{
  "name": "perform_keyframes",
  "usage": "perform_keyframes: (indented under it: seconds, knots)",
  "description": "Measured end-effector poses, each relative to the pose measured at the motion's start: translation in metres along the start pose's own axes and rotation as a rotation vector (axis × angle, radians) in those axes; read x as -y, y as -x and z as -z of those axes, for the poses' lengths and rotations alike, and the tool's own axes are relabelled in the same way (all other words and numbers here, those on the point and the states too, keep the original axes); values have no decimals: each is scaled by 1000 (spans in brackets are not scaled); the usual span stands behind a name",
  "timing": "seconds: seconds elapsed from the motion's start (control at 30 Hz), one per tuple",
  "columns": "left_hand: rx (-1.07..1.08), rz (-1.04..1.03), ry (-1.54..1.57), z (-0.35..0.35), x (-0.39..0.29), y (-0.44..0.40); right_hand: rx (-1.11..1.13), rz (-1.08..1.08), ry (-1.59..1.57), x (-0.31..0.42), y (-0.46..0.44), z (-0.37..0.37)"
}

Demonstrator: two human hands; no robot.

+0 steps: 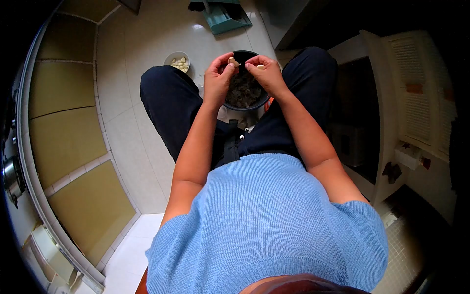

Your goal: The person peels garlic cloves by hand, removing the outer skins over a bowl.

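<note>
My left hand point(218, 78) pinches a garlic clove point(234, 62) between thumb and fingers, above a dark round bucket point(225, 105). Opposite it, my right hand point(268, 74) is closed, its fingertips a little apart from that clove. A pale piece, looking like another garlic clove point(260, 67), shows at the fingers of this right hand. Dark, dry-looking scraps point(243, 90) fill much of the bucket, which stands between my knees. To the left, beyond my knee, a white bowl point(168, 59) holds several peeled garlic cloves point(180, 63).
A teal dustpan point(226, 18) lies on the tiled floor point(142, 44) ahead. Yellowish cabinet doors point(63, 132) line the left side, with a metal pot point(13, 174) on the counter above. Dark furniture point(355, 117) stands at the right.
</note>
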State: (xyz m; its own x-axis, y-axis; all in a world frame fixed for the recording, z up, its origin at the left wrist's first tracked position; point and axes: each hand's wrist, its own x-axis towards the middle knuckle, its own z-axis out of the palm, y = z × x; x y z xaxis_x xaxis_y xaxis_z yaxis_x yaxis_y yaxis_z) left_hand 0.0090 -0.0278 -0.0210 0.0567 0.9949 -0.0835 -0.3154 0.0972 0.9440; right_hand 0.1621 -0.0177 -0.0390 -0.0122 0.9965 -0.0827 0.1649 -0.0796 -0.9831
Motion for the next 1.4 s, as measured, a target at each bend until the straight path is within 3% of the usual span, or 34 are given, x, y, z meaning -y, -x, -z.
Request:
perform_keyframes:
  seconds: [0.2,0.37,0.53,0.8,1.4]
  knots:
    - [67,-49,-311,1,6,-1,48,69,-57,13,3,1]
    - [105,-66,-328,3,11,-1,68,88,-49,9,2,2]
    - [105,-130,-339,0,10,0,61,-129,-253,17,4,3]
    - [153,-19,-121,-3,13,0,85,-199,-416,28,7,1]
    - [26,-27,77,-4,4,-3,53,-189,-570,18,5,2]
